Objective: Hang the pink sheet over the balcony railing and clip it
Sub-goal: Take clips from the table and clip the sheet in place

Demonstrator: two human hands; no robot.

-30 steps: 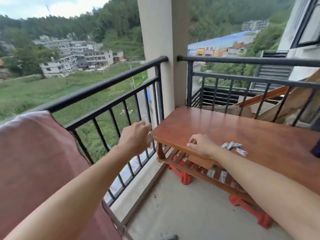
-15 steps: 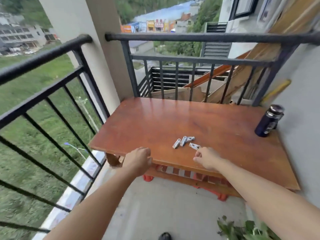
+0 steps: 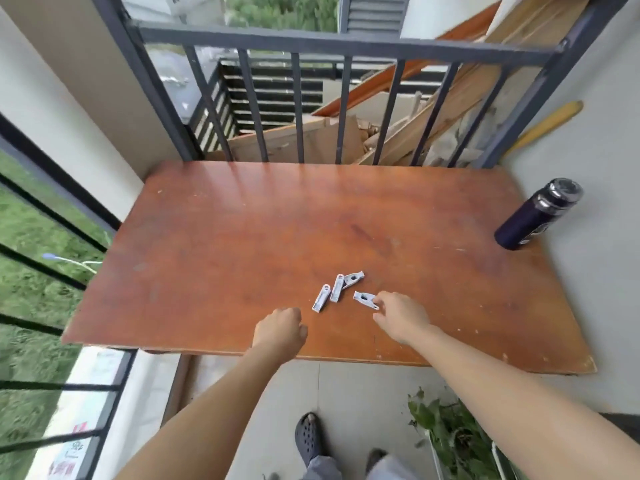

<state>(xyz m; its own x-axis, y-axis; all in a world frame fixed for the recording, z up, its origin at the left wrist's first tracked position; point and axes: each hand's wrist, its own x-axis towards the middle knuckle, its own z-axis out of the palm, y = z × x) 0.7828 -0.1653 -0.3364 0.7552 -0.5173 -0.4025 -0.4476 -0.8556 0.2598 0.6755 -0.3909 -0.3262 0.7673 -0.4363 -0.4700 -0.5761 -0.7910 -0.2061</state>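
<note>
Four grey clothespins lie near the front edge of the wooden surface (image 3: 242, 237). The right hand (image 3: 401, 318) reaches the rightmost clothespin (image 3: 365, 299), fingertips touching its end; whether the grip has closed on it cannot be told. The left hand (image 3: 280, 329) hovers curled, loosely fisted, holding nothing, beside the leftmost clothespin (image 3: 321, 298). A dark bottle (image 3: 536, 216) stands at the right. The pink sheet is out of view.

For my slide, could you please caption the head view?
Right hand touches one of four clothes pegs on the wooden table.

One head-worn view — looking steeply down, close over the wooden table (image 3: 242, 237) toward the railing (image 3: 346, 45).
</note>
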